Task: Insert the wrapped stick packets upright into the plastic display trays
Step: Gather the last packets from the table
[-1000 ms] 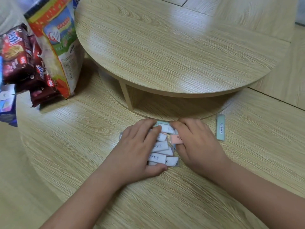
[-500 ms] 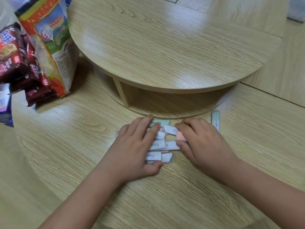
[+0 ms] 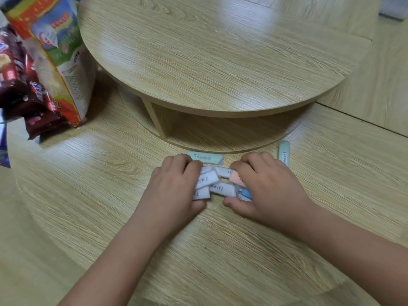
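A small heap of wrapped stick packets (image 3: 217, 183), mostly white with barcodes and one pink end, lies on the lower wooden tier between my hands. My left hand (image 3: 174, 188) curls its fingers over the left side of the heap. My right hand (image 3: 265, 186) curls over the right side, its thumb under a clear plastic tray edge (image 3: 242, 195). A pale green packet (image 3: 206, 157) lies flat just behind the heap. Another green packet (image 3: 284, 152) lies alone to the right. Most of the tray is hidden by my hands.
A round raised wooden tier (image 3: 209, 58) overhangs right behind the heap, with an open shelf gap under it. Snack bags (image 3: 50, 60) and dark red biscuit packs (image 3: 19, 89) stand at the far left.
Both hands have closed in on the heap from each side and their fingers curled tighter. The packets are bunched closer together. The view shifted slightly.
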